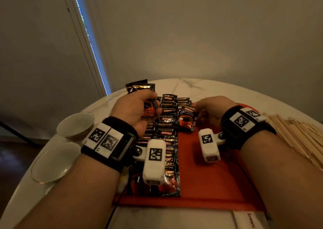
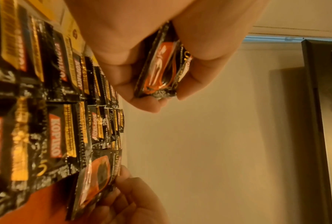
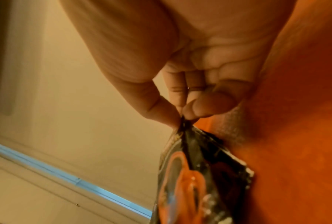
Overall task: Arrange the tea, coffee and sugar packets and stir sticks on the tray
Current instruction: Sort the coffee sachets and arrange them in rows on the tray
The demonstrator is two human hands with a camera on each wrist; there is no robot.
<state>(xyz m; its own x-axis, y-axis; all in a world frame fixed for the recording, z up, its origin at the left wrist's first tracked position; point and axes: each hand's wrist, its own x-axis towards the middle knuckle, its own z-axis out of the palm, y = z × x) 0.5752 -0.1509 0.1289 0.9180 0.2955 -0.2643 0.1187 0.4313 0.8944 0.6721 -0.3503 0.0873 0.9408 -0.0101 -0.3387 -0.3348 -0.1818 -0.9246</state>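
The right hand (image 1: 212, 110) is pinching the far top edge of one Kopiko coffee sachet (image 1: 187, 118) and laying it on the red tray (image 1: 218, 176), long axis running away from the person, just beside the overlapping sachet columns (image 1: 166, 129) on its left. The left hand (image 1: 134, 110) is curling round a spare bundle of sachets (image 1: 141, 89) above the surface (image 1: 209, 87). The right wrist view alone is showing the thumb-and-fingertip pinch — the head view alone, the wooden stir sticks (image 1: 297, 132) waiting off to the right.
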